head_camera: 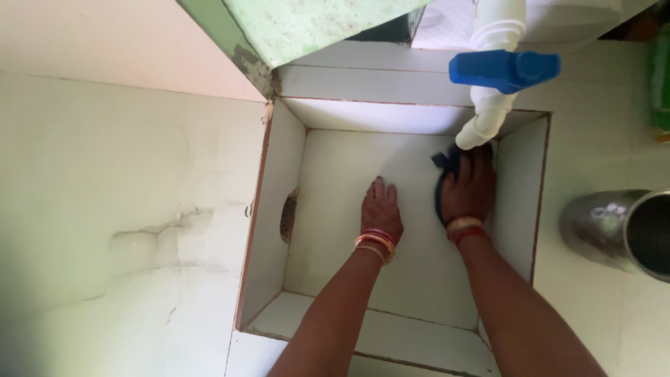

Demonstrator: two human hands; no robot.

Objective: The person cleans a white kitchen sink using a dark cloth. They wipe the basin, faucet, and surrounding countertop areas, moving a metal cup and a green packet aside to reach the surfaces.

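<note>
White-tiled sunken basin [328,265], drain hole left of the hands. Right hand [469,187] presses a dark scrubbing cloth [444,167] under the plastic tap [499,77], fingers curled over it; left hand [380,213] lies flat, empty, bracing. Firm overlapping strokes into corners would serve best.

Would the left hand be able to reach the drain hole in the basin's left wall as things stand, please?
Probably yes: the left hand lies flat on the basin floor, and nothing stands between it and the drain hole.

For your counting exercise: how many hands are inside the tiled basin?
2. The left hand lies flat on the basin floor; the right hand presses a dark cloth under the tap.
</note>
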